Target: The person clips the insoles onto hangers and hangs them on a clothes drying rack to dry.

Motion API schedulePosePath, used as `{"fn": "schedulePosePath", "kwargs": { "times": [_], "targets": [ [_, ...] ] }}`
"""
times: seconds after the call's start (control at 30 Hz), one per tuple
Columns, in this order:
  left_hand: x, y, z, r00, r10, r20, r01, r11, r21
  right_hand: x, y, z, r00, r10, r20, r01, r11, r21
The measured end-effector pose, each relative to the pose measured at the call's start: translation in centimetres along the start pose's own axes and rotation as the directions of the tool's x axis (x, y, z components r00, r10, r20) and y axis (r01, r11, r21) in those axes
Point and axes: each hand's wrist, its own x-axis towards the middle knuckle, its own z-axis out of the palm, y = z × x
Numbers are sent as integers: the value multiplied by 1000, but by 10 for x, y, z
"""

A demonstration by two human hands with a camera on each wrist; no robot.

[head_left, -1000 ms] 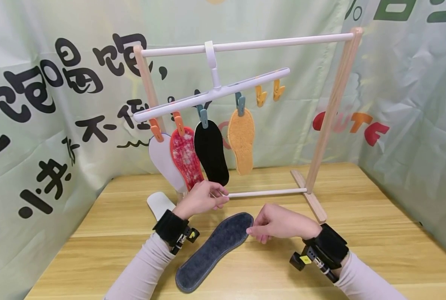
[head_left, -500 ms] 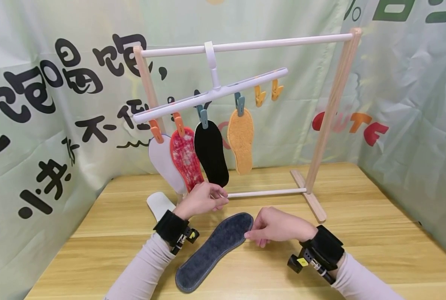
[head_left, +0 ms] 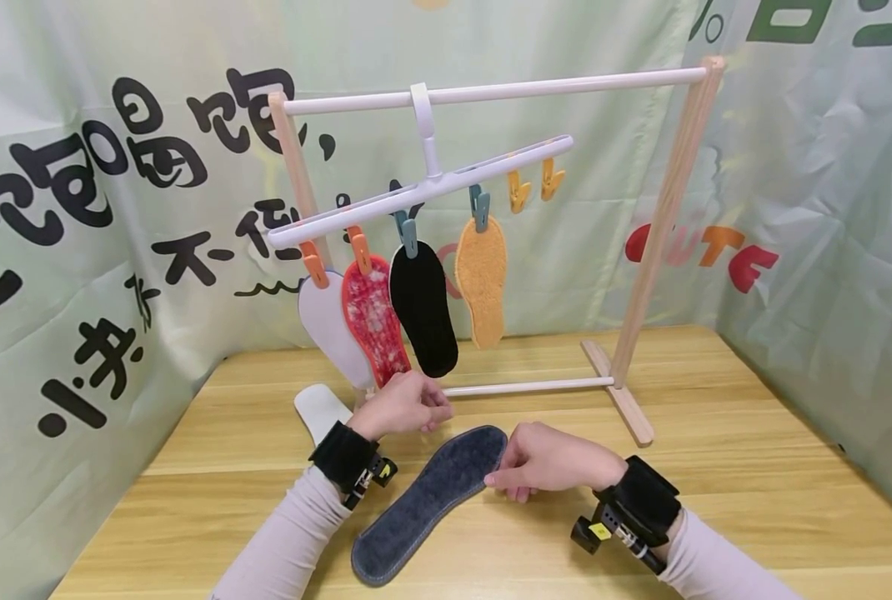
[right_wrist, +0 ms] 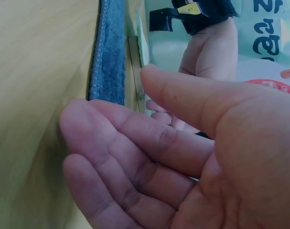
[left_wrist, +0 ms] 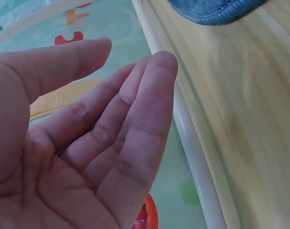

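A dark grey insole (head_left: 431, 504) with a stitched rim lies slantwise on the wooden table. At its upper right end is my right hand (head_left: 558, 458), its fingertips right at the rim. In the right wrist view the thumb stands apart from the loosely bent fingers (right_wrist: 130, 124), and nothing is between them. My left hand (head_left: 404, 404) hovers beyond the insole, in front of the hanging ones. Its palm and relaxed fingers (left_wrist: 145, 105) hold nothing in the left wrist view. A white insole (head_left: 320, 410) lies on the table, partly hidden by the left hand and wrist.
A wooden rack (head_left: 663, 225) with white rods carries a tilted white clip hanger (head_left: 446, 185). White (head_left: 329, 321), red (head_left: 374, 317), black (head_left: 422, 308) and tan insoles (head_left: 481, 283) hang from its clips. Two yellow clips (head_left: 519, 192) hold nothing. A printed cloth (head_left: 814, 167) stands behind.
My right hand has shifted slightly left and down along the insole's rim. The left hand's fingers have lowered a little. The hanger has swung slightly; the grey insole has stayed put.
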Motion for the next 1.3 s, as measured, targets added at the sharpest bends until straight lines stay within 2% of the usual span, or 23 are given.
{"fn": "schedulePosePath", "kwargs": {
  "times": [0.37,0.7,1.1,1.3],
  "targets": [
    [-2,-2,2,999,-42,31,38,993,107,4,1,7,1000,19,7,-19,1000,-1],
    [-1,-3,5,993,-95,76,86,990,110,4,-4,10,999,40,-6,-40,999,9],
    [-2,-3,8,991,-82,105,69,990,119,5,-4,11,1000,27,-11,-27,1000,12],
    [-2,-2,8,987,-117,114,104,988,118,7,-4,11,1000,25,-10,-25,1000,-2]
  ]
}}
